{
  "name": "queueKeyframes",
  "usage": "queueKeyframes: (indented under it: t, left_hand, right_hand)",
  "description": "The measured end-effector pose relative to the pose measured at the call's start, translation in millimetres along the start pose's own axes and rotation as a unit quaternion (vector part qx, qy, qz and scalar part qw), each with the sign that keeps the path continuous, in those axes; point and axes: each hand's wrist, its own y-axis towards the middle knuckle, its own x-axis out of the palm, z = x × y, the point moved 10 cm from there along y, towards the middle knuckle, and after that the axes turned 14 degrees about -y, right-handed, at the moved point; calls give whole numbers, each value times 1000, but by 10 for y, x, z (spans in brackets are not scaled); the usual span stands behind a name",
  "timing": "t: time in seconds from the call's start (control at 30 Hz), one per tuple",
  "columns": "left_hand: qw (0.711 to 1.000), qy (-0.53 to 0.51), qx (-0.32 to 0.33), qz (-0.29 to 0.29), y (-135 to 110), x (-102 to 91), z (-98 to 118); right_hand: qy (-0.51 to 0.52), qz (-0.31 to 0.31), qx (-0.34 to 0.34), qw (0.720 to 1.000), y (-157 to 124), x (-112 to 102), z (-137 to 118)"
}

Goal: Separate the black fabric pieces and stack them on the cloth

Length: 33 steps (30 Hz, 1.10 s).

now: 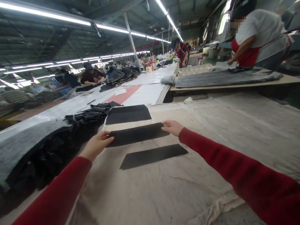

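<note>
My left hand (97,144) pinches the left end of a long black fabric strip (137,134), thumb on top. My right hand (172,127) grips the strip's right end, fingers closed over its edge. The strip is stretched between both hands just above the beige cloth-covered table (211,131). A second black strip (153,155) lies flat on the cloth, nearer to me. Beyond the held strip rests a wider black fabric piece (128,113). Both my sleeves are red.
A heap of black cut pieces (89,116) and grey felt (25,140) lies at the left. A person in a white shirt and red apron (257,37) works at a table with dark fabric (222,78) at the right. Other workers stand farther back along the long tables.
</note>
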Motion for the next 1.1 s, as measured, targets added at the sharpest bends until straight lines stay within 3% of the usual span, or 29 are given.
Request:
queueKeyframes:
  t: [0.17, 0.47, 0.8, 1.1]
  left_hand:
    - [988, 140, 2, 62, 537, -234, -154]
    - [964, 227, 1, 136, 1209, -563, -150]
    - [959, 244, 4, 144, 1327, -556, -331]
    - [958, 244, 3, 151, 1303, -563, -341]
  right_hand:
    - [-45, 51, 26, 997, 615, 129, -2]
    - [-102, 93, 70, 988, 1350, 316, 29]
    - [-141, 81, 79, 984, 1489, 431, 155]
    - [-164, 77, 86, 980, 1509, 426, 175]
